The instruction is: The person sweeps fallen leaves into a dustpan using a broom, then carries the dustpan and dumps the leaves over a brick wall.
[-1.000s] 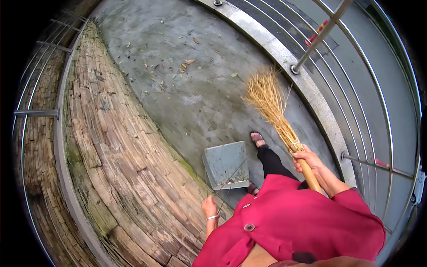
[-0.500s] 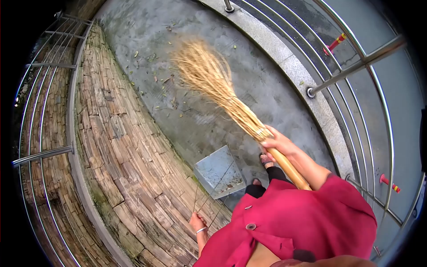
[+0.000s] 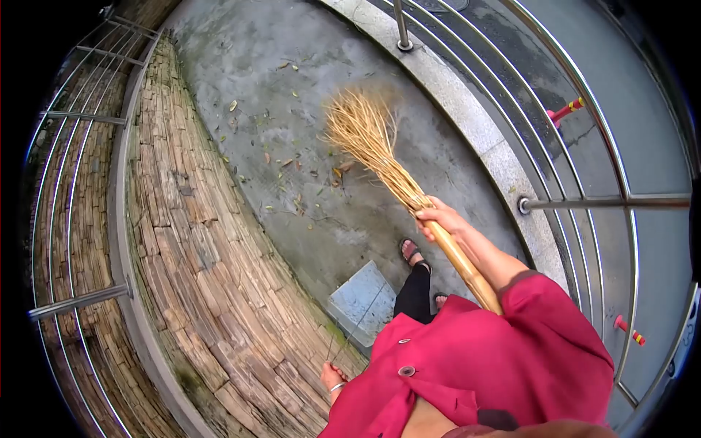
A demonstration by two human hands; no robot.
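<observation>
My right hand [image 3: 442, 219] is wrapped round a straw broom [image 3: 394, 174], just where its bristles are bound to the thick bamboo handle. The bristles point ahead and fan out over the wet grey floor, their tips blurred by motion. Low on the left, my left hand [image 3: 334, 376] is closed round thin wires that run down to a dustpan [image 3: 359, 301]. This pan is bluish-grey and dirty, and rests on or just above the floor by my feet. Fallen leaves [image 3: 337, 172] lie scattered left of the bristles.
A stone-block wall [image 3: 212, 255] curves along the left, with a metal railing [image 3: 80, 303] beyond it. On the right runs a granite kerb [image 3: 467, 120] carrying another metal railing [image 3: 599, 203]. Red and yellow posts [image 3: 569, 111] stand outside it. My sandalled foot [image 3: 410, 252] is beside the pan.
The broom's bristles have swung right, towards the kerb, uncovering more leaves. One foot has stepped forward. The dustpan and my left hand sit slightly lower in view.
</observation>
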